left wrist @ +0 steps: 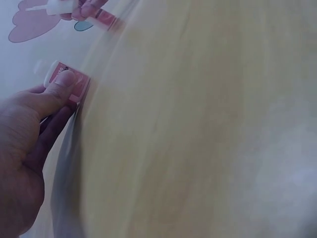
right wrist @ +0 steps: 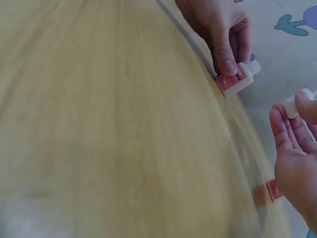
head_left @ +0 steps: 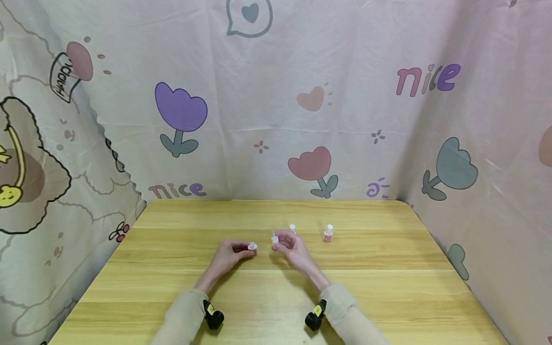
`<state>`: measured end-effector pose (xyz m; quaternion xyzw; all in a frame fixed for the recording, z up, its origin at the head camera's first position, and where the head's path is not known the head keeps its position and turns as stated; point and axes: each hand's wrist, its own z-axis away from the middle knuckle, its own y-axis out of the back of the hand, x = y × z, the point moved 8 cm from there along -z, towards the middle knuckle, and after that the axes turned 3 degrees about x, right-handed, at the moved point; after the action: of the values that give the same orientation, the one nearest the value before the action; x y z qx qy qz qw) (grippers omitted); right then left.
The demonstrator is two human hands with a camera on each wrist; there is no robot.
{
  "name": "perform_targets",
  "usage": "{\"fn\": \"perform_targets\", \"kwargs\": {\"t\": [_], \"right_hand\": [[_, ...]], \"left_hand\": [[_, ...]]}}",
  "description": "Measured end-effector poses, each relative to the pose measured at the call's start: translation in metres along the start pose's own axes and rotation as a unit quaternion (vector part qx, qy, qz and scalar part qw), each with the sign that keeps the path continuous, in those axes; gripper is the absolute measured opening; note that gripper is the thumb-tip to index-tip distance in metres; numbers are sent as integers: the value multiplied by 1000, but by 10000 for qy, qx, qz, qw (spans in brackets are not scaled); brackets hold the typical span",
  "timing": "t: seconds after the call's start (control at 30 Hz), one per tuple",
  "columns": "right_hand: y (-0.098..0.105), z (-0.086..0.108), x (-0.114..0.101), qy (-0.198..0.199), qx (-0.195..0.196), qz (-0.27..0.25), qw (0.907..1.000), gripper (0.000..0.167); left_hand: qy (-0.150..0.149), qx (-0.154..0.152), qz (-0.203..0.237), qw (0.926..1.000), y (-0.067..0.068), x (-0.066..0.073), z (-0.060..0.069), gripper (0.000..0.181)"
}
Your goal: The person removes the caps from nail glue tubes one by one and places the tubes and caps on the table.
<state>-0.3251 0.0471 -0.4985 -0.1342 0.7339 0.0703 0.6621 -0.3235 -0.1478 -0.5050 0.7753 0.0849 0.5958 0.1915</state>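
Note:
My left hand [head_left: 228, 254] grips a small white bottle [right wrist: 237, 82] with a red label, its thumb pressed on the label. The bottle stands upright at the table surface, and its pale narrow neck shows without a cap. Just to its right, my right hand [head_left: 294, 249] pinches a white cap [head_left: 275, 239] between thumb and fingers. A thin stem points up from that cap; whether it is a brush or a pin I cannot tell. Cap and bottle are apart. Another bottle [head_left: 292, 227] stands behind the right hand, mostly hidden by it.
Farther right, a capped white bottle [head_left: 328, 234] with a red label stands upright on the wooden table [head_left: 267, 306]. A printed cloth [head_left: 258, 158] hangs along the table's back and sides. Black wrist cameras are strapped at both sleeves.

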Motion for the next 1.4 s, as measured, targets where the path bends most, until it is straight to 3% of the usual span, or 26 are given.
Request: {"fn": "perform_targets", "kwargs": {"t": [0.4,0.63,0.9,1.17,1.4], "right_hand": [[-15,-24,7,290,267,966,9945,36],[-21,-36,9,452,195,1625,9855,32],[-24,-45,10,489,217,1890,9805,31],[-28,-53,13,435,230,2101,9764,28],[-30,-61,15,309,269,2367,9707,24]], "left_hand": [[95,176,-159,9997,16,-6,-12,20],[208,297,-280,9989,20,-12,-19,21],[359,315,-237,9986,26,-18,-25,22],[159,159,-250,9994,27,-18,-29,24],[193,241,-312,9990,33,-19,-30,23]]}}
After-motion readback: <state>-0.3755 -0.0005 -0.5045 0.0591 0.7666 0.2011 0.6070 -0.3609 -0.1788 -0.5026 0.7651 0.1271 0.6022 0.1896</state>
